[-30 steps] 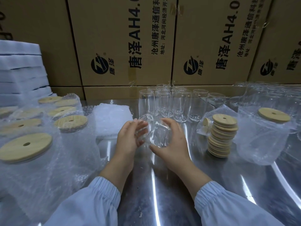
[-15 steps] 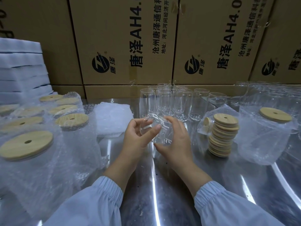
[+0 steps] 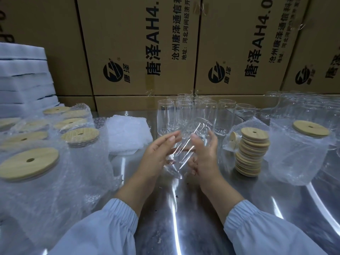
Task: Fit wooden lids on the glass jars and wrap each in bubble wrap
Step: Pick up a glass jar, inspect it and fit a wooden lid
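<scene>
Glass jar (image 3: 185, 148), lidless, sits tilted between the two hands just above the shiny metal table (image 3: 184, 218), its mouth leaning away toward the far side. The left hand (image 3: 158, 153) lies flat against the jar's left side with its fingers straight and close together. The right hand (image 3: 206, 155) cups the other side, its fingers bent around the glass. Both wrists come out of light blue sleeves (image 3: 257, 227) with gathered cuffs.

Just behind the glass jar stands a cluster of empty glass jars (image 3: 166, 115), upright and open-topped, with more clear glassware (image 3: 294, 105) crowded at the far right. To the right of the hands is a stack of wooden lids (image 3: 252, 153), each with a small hole, inside a loose clear bag; one further lid leans on edge against its left side. Right of that stands a bubble-wrapped jar (image 3: 301, 159) with its wooden lid (image 3: 311, 128) on.

To the left of the hands lies a pile of bubble wrap sheets (image 3: 127, 133), and further left a group of wrapped, lidded jars (image 3: 79, 142) fills that side of the table. Behind them is a stack of white foam sheets (image 3: 24, 80). Printed cardboard boxes (image 3: 139, 43) form a wall along the back.
</scene>
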